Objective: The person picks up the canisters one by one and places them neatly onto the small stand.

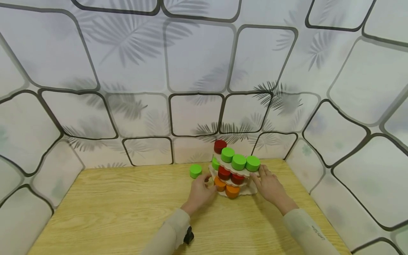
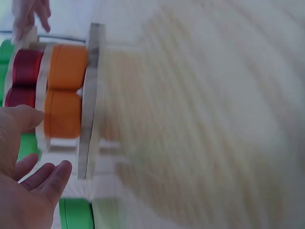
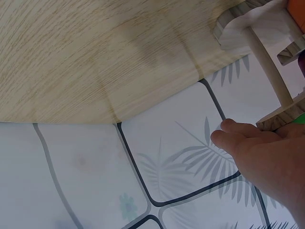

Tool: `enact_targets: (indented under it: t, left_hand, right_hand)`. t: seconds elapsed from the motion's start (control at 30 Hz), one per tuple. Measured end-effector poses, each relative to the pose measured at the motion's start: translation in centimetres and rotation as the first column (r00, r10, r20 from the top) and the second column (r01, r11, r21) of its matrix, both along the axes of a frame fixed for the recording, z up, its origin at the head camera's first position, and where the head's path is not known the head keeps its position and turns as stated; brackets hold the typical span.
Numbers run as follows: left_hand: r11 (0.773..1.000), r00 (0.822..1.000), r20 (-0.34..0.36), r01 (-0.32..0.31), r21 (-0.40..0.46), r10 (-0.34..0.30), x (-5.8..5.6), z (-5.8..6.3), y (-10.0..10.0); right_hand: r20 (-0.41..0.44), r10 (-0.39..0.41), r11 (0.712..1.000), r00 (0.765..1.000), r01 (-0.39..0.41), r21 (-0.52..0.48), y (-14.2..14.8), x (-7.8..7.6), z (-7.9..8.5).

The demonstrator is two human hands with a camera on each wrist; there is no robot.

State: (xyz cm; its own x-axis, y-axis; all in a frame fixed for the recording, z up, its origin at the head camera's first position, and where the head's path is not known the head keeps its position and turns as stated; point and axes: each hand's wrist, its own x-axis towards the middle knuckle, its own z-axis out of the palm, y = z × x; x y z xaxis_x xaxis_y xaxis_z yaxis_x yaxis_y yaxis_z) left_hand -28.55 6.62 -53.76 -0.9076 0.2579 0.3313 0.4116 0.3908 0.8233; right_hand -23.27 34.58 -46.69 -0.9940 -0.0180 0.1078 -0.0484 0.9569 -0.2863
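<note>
A tiered stand of wavy-edged wooden boards holds coloured cylinders. Green cylinders (image 1: 238,162) and a dark red cylinder (image 1: 220,146) sit on the top board (image 1: 243,172), which slopes down to the right. Lower down are red cylinders (image 1: 224,173) and orange cylinders (image 1: 232,191), above the base board (image 1: 250,191). My left hand (image 1: 200,191) is at the stand's left side, fingers apart, its thumb overlapping the tiers in the left wrist view. My right hand (image 1: 270,184) touches the top board's right edge, fingers extended. A wooden dowel (image 3: 269,67) joins boards in the right wrist view.
A loose green cylinder (image 1: 196,171) stands on the wooden table (image 1: 121,202), left of the stand and just beyond my left hand. A patterned wall covering (image 1: 197,60) rises behind the table and along both sides. The stand is near the table's back edge.
</note>
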Motion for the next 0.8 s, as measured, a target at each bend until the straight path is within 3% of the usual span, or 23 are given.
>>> enact_targets:
  t: [0.2, 0.43, 0.8]
  left_hand:
    - [0.997, 0.998, 0.01, -0.057, 0.044, 0.056, -0.6, 0.5, -2.6]
    - [0.994, 0.994, -0.007, -0.109, 0.019, 0.109, -0.9, 0.4, -5.1]
    - [0.979, 0.978, -0.029, -0.205, -0.005, 0.205, -1.7, -0.4, -6.8]
  right_hand:
    - [0.001, 0.004, 1.0, 1.0, -0.004, -0.002, 0.0, 0.0, 0.1]
    - [0.028, -0.008, 1.0, 1.0, 0.009, -0.017, -0.1, 0.0, 0.2]
    - [0.049, -0.006, 0.999, 0.999, 0.008, -0.038, -0.3, 0.1, 0.4]
